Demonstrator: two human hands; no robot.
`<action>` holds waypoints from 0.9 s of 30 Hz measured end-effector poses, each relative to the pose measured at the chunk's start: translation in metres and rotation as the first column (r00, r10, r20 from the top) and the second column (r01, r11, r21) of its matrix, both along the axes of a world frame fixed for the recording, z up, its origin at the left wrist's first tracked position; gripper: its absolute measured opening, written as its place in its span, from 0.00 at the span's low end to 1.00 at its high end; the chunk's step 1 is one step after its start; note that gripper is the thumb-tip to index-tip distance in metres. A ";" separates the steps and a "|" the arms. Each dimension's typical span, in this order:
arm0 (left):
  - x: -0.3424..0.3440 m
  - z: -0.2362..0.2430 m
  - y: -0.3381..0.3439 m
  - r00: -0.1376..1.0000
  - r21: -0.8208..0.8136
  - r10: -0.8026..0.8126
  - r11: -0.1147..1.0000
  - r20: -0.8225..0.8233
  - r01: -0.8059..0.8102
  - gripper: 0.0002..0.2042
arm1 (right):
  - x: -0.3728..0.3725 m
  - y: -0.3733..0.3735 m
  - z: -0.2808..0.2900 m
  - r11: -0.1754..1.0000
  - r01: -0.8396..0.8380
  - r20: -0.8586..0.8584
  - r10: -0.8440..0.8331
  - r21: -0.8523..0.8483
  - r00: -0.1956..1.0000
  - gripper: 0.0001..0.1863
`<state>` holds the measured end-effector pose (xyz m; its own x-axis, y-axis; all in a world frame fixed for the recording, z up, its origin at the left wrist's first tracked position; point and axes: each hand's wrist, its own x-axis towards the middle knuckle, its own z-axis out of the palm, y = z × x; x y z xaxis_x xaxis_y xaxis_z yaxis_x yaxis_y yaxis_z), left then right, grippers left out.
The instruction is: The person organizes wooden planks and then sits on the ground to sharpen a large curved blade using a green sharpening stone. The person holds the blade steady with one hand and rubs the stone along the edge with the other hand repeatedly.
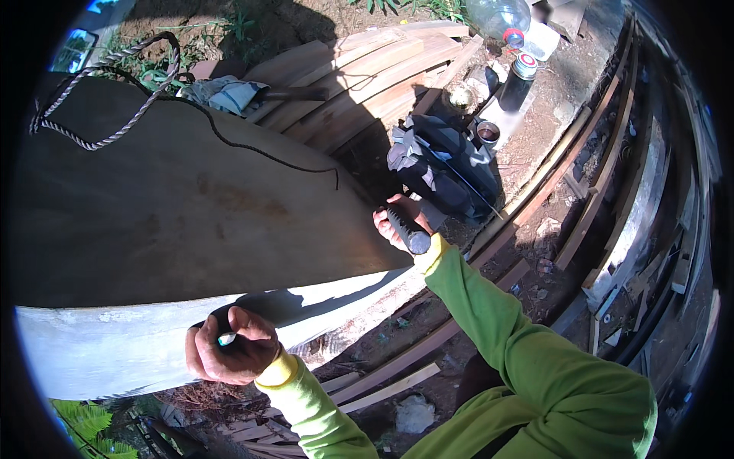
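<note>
My left hand [233, 344] is curled over the pale, sunlit face [99, 352] below a broad brown slab [153, 214], closed round a small dark item with a light bit showing, too hidden to name. My right hand [401, 226] grips the black handle [409, 229] of a tool near the slab's right edge; its working end is mostly hidden. Just beyond that hand lies a dark bag [447, 176] with grey cloth on it. A twisted rope [99, 145] and a thin dark cord [267, 153] lie across the slab's upper part.
Sawn planks [344, 76] are piled behind the slab. A black flask [516, 88], a metal cup [487, 130] and a clear plastic jug [493, 19] stand at the top right. Long boards [596, 206] and debris cover the ground on the right. Crumpled cloth [218, 96] sits at the slab's far edge.
</note>
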<state>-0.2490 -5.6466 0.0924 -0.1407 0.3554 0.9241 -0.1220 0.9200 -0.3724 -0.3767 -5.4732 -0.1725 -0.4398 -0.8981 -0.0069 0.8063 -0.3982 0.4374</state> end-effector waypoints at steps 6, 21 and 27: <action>-0.001 0.001 0.010 0.999 0.066 0.030 0.997 -0.031 -0.028 0.16 | 0.053 0.044 0.042 0.987 0.010 -0.070 -0.021 -0.158 0.997 0.15; 0.045 -0.022 0.070 0.928 0.634 -0.366 0.735 0.072 0.240 0.10 | 0.250 0.301 0.157 0.067 0.797 -0.792 -0.086 0.601 0.604 0.09; 0.177 -0.118 0.265 0.407 0.853 -0.869 -0.420 -0.281 -0.308 0.12 | 0.338 0.403 0.182 -0.296 0.890 -0.922 0.068 0.346 0.381 0.09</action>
